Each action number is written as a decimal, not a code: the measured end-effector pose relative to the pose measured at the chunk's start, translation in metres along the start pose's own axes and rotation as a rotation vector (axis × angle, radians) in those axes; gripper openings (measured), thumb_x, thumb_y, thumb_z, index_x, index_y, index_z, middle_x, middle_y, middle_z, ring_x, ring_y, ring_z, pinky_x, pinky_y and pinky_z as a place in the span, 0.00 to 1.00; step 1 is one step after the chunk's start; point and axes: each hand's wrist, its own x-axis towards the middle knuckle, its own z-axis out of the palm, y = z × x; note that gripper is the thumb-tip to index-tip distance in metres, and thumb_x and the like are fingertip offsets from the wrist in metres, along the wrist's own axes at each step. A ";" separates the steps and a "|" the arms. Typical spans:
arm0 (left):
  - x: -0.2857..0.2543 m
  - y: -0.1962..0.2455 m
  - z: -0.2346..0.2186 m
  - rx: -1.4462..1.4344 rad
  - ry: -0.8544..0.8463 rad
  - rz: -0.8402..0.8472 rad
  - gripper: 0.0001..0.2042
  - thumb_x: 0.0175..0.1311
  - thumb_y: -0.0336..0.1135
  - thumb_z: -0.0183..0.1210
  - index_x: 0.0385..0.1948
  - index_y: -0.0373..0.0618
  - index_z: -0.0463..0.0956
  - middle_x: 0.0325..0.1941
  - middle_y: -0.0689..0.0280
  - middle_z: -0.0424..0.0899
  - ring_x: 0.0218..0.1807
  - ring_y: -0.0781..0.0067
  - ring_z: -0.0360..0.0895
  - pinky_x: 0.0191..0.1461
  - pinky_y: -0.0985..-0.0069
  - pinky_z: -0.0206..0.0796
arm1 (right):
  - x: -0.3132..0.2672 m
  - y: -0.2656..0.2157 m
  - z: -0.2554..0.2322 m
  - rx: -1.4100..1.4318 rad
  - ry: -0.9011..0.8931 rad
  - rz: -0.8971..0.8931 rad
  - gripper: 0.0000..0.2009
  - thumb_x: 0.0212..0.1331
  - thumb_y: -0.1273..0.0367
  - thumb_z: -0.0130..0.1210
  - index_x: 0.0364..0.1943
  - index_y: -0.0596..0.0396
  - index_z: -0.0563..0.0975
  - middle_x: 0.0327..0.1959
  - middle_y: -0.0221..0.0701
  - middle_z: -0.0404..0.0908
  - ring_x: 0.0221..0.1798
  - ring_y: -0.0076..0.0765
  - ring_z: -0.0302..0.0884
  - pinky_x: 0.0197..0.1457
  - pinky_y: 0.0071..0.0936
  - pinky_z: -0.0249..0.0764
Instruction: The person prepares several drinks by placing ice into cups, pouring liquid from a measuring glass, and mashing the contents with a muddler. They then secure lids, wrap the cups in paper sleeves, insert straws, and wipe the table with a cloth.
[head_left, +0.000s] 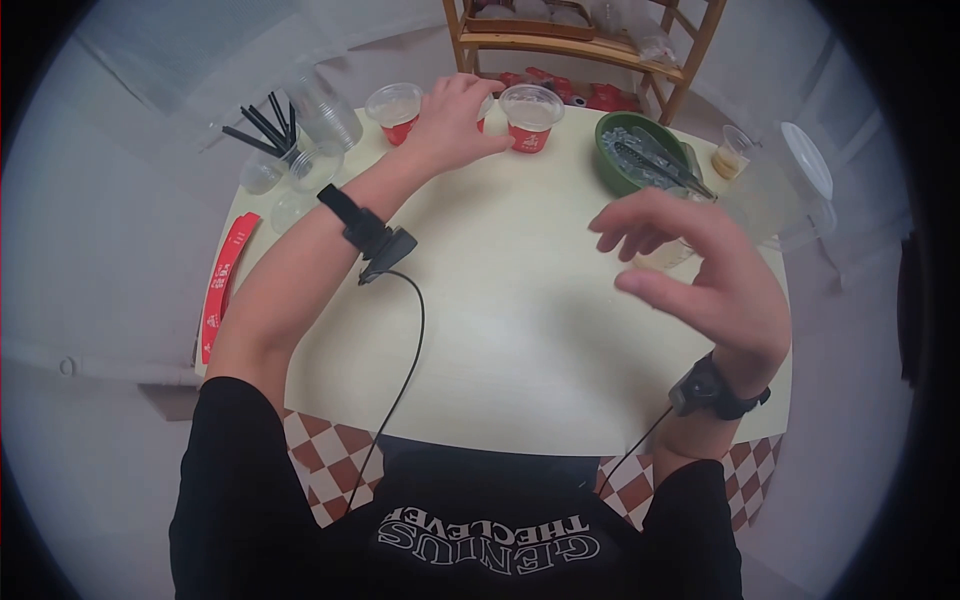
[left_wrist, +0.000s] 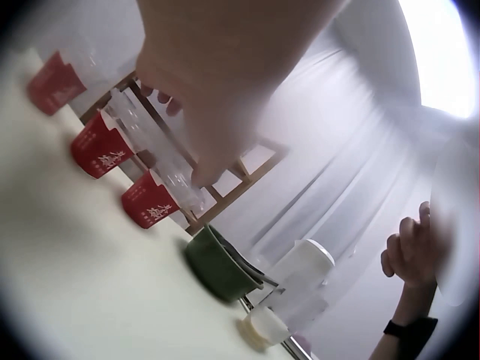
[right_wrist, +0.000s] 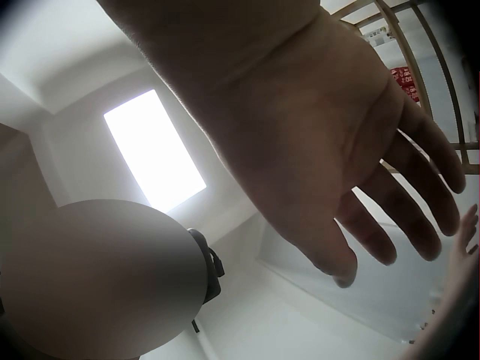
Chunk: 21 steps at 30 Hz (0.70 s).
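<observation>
Notably, the left wrist view shows the middle cup (left_wrist: 102, 147), mostly masked in head view by the wide-spread left hand (head_left: 455, 125); right hand (head_left: 705, 265) raised, fingers parted.

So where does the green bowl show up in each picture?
Head: the green bowl is toward the upper right, right of the red cups.
Left wrist: lower middle, past the end of the cup row.
Right wrist: not in it.
Shared landmark: the wooden rack, at the top in head, behind the cups in left wrist, upper right in right wrist.

A wooden shelf (head_left: 560, 46) stands beyond the table (head_left: 480, 310).
</observation>
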 end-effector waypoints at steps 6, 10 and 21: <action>0.064 0.015 0.040 0.127 -0.166 0.162 0.41 0.57 0.60 0.71 0.75 0.60 0.72 0.73 0.49 0.74 0.77 0.46 0.66 0.78 0.46 0.59 | -0.007 0.002 0.000 -0.146 -0.318 0.015 0.27 0.67 0.58 0.69 0.65 0.54 0.78 0.52 0.40 0.88 0.54 0.45 0.88 0.55 0.40 0.84; 0.081 0.016 0.058 0.189 -0.268 0.151 0.39 0.58 0.61 0.68 0.75 0.65 0.74 0.70 0.45 0.76 0.74 0.40 0.68 0.77 0.45 0.59 | -0.006 0.011 0.002 -0.160 -0.258 -0.039 0.27 0.67 0.57 0.69 0.66 0.54 0.77 0.52 0.41 0.88 0.54 0.46 0.88 0.55 0.41 0.84; 0.016 0.063 0.044 0.126 -0.224 0.203 0.31 0.64 0.57 0.65 0.69 0.59 0.78 0.65 0.44 0.76 0.67 0.41 0.72 0.69 0.52 0.70 | 0.005 0.019 0.011 -0.236 -0.247 0.178 0.23 0.68 0.56 0.66 0.60 0.57 0.82 0.48 0.42 0.90 0.51 0.48 0.89 0.56 0.40 0.84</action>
